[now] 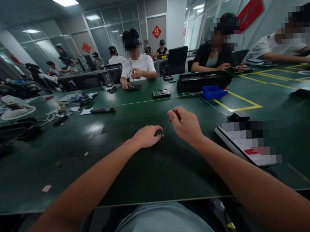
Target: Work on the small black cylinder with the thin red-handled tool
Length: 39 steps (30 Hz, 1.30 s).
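Over the middle of the green table (131,169), my left hand (145,136) is closed on a small dark part (159,134) with a shiny metal end. Fingers cover most of that part, so its kind does not show. My right hand (185,124) grips the handle of a screwdriver (168,125). Its thin shaft slants down and left, with the tip close to the part but apart from it as far as I can see. The handle is mostly hidden in my fist.
Across the table a person handles a hard drive (133,87); another hard drive (161,93) lies nearer. A blue bin (213,92) stands before a long black tray (205,81). A white box (242,147) lies right of my forearm. An electric screwdriver (102,110) rests left.
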{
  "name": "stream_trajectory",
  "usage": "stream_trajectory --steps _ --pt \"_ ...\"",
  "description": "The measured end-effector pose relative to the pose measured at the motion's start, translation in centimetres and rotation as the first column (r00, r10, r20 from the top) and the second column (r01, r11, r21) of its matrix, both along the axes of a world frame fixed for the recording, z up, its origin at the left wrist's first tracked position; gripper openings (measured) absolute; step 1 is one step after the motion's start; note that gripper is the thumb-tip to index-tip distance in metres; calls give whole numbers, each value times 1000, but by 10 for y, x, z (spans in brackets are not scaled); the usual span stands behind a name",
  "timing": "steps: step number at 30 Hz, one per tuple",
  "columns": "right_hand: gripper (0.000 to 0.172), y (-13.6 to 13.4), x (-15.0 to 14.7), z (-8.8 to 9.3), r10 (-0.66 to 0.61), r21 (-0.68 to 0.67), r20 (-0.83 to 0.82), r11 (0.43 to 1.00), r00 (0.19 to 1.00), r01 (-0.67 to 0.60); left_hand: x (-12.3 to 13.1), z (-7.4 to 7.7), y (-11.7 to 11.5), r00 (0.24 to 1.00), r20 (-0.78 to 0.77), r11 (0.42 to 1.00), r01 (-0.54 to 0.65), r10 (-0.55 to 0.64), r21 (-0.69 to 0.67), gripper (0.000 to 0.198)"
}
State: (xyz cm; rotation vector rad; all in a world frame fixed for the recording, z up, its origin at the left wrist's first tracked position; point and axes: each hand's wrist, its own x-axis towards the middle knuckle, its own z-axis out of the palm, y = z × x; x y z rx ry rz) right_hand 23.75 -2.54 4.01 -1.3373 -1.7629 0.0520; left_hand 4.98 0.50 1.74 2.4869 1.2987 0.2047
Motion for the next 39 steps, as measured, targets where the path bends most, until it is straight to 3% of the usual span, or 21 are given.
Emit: stream_trajectory --steps 4,7,11,18,21,24,28,33,39 --pt "35 2 -1 -2 -8 -24 19 1000 1000 8 9 -4 6 990 -133 998 51 -47 32 41" --pt "35 2 -2 -3 -22 -51 50 998 999 24 9 -6 9 987 -147 997 71 -64 39 30" --pt "35 2 -2 -4 -4 -82 58 997 998 8 2 -6 11 991 -130 998 30 -23 47 30" --pt "36 2 -3 -4 12 -107 37 994 999 -8 -28 0 19 985 165 996 -28 41 -84 21" --pt "36 1 -3 -4 11 -125 35 992 999 -6 -43 2 24 938 323 965 -38 124 -259 21" --pt "36 0 -3 -3 14 -134 37 991 999 -9 -61 6 25 818 484 892 -75 311 -445 26" --pt "37 0 -2 -3 9 -144 56 990 998 0 -93 15 25 554 642 805 -89 529 -586 24" --pt "36 4 -2 -6 10 -155 97 988 995 6 -143 28 24 276 720 763 -92 637 -640 25" --pt "30 5 -1 -4 31 -239 176 971 984 12 -200 47 14 89 745 742 -223 661 -632 15"
